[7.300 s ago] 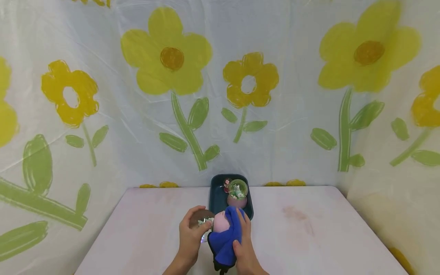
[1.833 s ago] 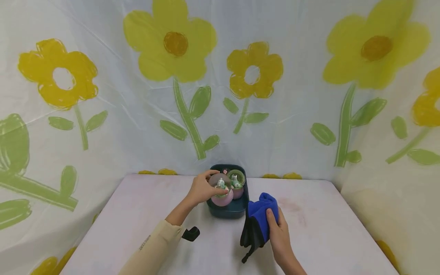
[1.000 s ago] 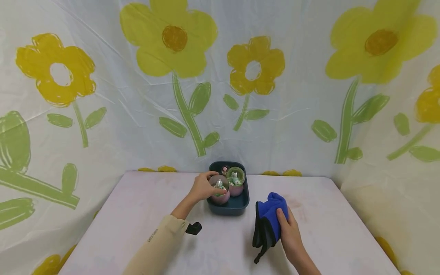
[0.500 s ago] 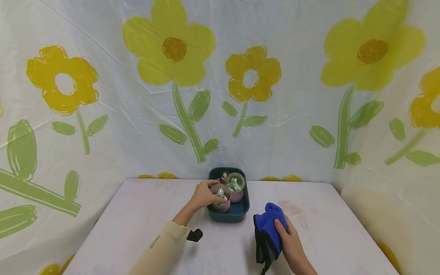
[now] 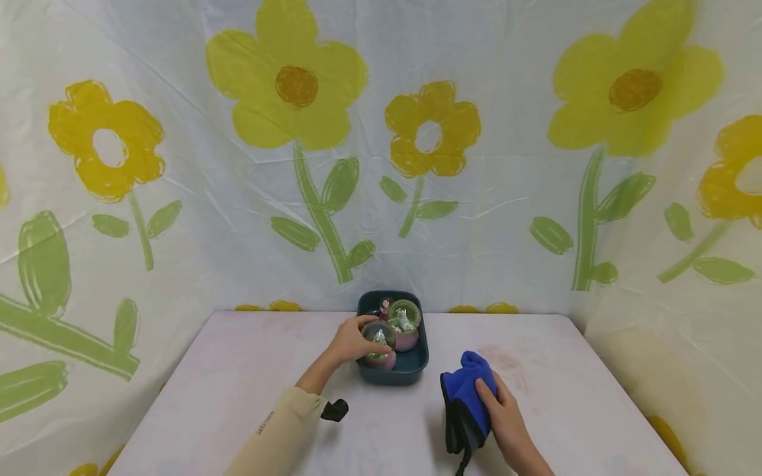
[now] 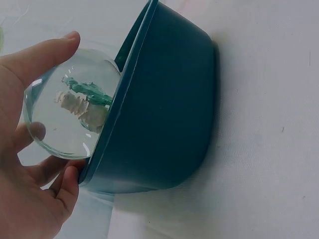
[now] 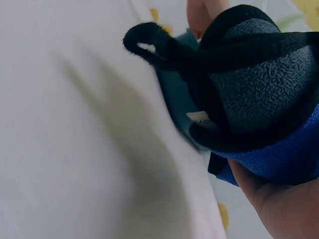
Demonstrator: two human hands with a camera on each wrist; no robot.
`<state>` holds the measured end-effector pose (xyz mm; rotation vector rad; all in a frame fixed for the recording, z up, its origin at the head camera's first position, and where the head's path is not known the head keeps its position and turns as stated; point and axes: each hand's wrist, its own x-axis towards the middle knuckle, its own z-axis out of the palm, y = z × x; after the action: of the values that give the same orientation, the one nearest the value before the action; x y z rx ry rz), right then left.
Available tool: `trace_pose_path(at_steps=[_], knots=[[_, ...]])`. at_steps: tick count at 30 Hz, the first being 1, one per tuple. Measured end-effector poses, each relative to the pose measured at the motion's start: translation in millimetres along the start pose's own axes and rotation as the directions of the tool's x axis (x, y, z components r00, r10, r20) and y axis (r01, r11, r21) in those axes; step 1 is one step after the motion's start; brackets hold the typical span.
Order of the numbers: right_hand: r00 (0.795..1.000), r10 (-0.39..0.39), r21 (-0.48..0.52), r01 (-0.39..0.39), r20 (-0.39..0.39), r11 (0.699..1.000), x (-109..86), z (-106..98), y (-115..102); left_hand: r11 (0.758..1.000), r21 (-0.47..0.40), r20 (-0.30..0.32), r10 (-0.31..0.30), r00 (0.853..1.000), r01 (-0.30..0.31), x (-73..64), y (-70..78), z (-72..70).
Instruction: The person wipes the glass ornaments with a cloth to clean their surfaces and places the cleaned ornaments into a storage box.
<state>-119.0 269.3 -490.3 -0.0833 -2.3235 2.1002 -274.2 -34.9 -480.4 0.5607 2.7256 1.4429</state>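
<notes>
My left hand (image 5: pixel 351 340) grips the clear dome of a snow globe (image 5: pixel 381 357) with a pink base and a small white-and-green figure inside. The globe stands within a dark teal tray (image 5: pixel 393 378), at its near left. In the left wrist view, thumb and fingers spread around the glass dome (image 6: pixel 50 114), and the tray wall (image 6: pixel 164 99) hides the base. My right hand (image 5: pixel 506 416) holds a bunched blue and grey cleaning cloth (image 5: pixel 467 390) with black edging above the table. A black hanging loop (image 7: pixel 144 42) and a white tag (image 7: pixel 199 118) show on the cloth.
A second snow globe (image 5: pixel 406 337) with a pink base sits in the tray, beside the held one. Behind them is a small dark red item (image 5: pixel 384 305). The pale table (image 5: pixel 262 370) ends at a flower-printed curtain (image 5: pixel 506 231).
Earlier the cloth was against the globe in front of the tray. My left hand has since brought the globe into the tray, while my right hand moved right with the cloth.
</notes>
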Motion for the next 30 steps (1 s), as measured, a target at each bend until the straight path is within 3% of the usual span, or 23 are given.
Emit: trace_pose_path(at_steps=[8,15,22,28,30], knots=[[1.0,-0.005,-0.255,0.009,0.018,0.967,11.1,-26.2,-14.8,0.999,0.022,0.023,0.026,0.999,-0.026,-1.3,-4.8,-0.9],[0.995,0.038,-0.406,0.001,0.089,0.914,23.0,-49.6,-24.4,0.996,-0.072,-0.009,0.054,0.999,-0.054,-10.5,-10.6,-3.4],[0.984,0.041,-0.493,0.051,0.173,0.869,45.0,-66.9,-31.3,0.979,-0.157,-0.12,0.114,0.986,-0.132,-32.2,-29.0,-6.1],[0.976,-0.001,-0.561,0.127,0.219,0.818,69.8,-78.9,-39.9,0.962,-0.227,-0.254,0.089,0.963,-0.149,-47.2,-44.8,-9.8],[0.973,-0.027,-0.595,0.162,0.23,0.787,80.4,-81.7,-40.0,0.958,-0.245,-0.278,0.078,0.957,-0.149,-51.3,-49.4,-12.0]])
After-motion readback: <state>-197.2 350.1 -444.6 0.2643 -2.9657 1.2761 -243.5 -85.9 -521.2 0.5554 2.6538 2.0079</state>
